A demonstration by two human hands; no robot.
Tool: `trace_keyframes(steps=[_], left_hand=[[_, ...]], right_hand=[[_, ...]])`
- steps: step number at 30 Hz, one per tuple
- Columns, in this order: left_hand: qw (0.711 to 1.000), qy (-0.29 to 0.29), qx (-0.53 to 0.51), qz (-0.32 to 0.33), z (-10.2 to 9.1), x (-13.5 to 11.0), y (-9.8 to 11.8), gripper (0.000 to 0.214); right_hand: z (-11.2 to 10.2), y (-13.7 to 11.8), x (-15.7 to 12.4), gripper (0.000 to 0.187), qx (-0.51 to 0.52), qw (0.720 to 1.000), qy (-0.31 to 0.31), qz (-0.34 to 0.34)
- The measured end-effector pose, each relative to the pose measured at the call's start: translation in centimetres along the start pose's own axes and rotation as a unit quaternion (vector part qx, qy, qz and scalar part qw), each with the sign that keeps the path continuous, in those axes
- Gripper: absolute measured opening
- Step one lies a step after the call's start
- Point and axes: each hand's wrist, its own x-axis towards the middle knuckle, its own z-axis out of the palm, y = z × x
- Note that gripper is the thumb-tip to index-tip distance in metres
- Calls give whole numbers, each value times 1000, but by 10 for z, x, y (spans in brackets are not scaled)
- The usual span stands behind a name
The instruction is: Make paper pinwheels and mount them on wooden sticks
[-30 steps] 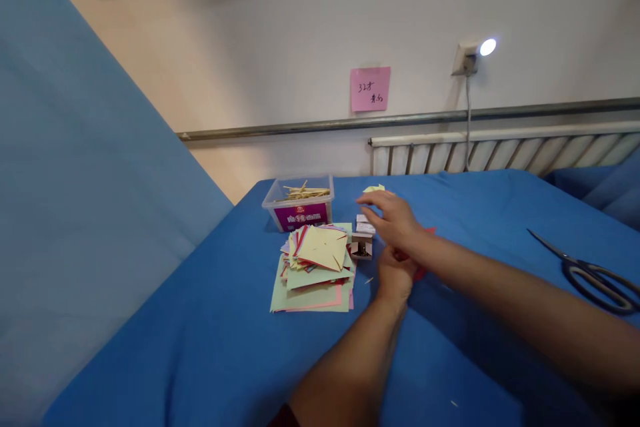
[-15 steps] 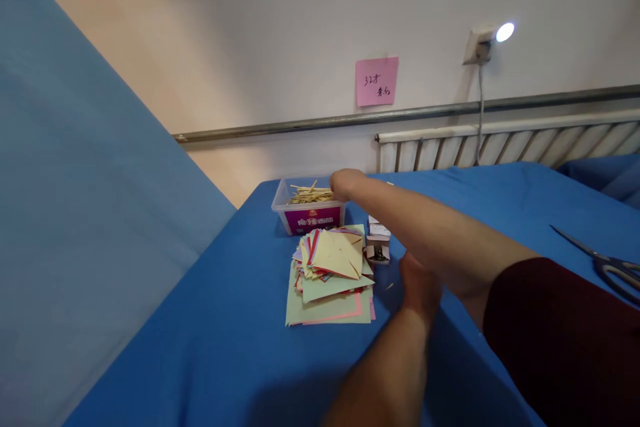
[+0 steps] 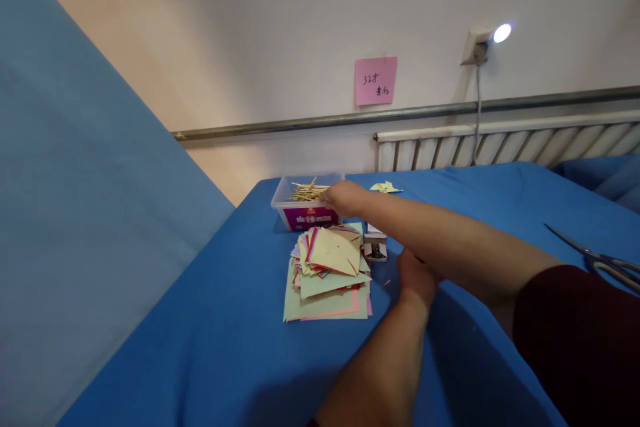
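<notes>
My right hand [image 3: 344, 198] reaches across to a clear plastic box [image 3: 305, 217] with a purple label, and its fingertips are at the thin wooden sticks [image 3: 306, 192] inside. I cannot see whether it grips a stick. My left hand [image 3: 414, 280] rests on the blue cloth below my right forearm, knuckles up, with its fingers hidden. A pile of coloured paper squares [image 3: 327, 268] lies just left of it. A small open cardboard box [image 3: 375, 248] with something dark inside stands between the pile and my left hand.
A folded yellow paper piece [image 3: 385, 187] lies behind my right hand. Scissors [image 3: 603, 261] lie at the right on the blue-covered table [image 3: 225, 347]. A blue panel rises at the left. On the wall are a pink note [image 3: 376, 81], a radiator [image 3: 500, 147] and a lamp [image 3: 501, 33].
My right hand has moved from the small cardboard box left and back to the box of sticks, and now dips lower onto them. My left hand has stayed in place.
</notes>
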Motion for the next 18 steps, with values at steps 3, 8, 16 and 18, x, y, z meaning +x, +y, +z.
trace_keyframes(steps=[3,8,16,18], left_hand=[[999,-21,24,16,0,0,3,22],[998,-38,32,25,-2,6,-8,20],[999,-44,19,14,-5,20,-30,27],[999,-49,10,10,-5,21,-31,28]], right_hand=[[1,5,-8,24,13,1000,-4,-3],[1,8,-21,23,21,1000,-3,-1],[-5,12,-21,30,63,998,-14,11],[-9,16,-12,36,74,996,-11,46]])
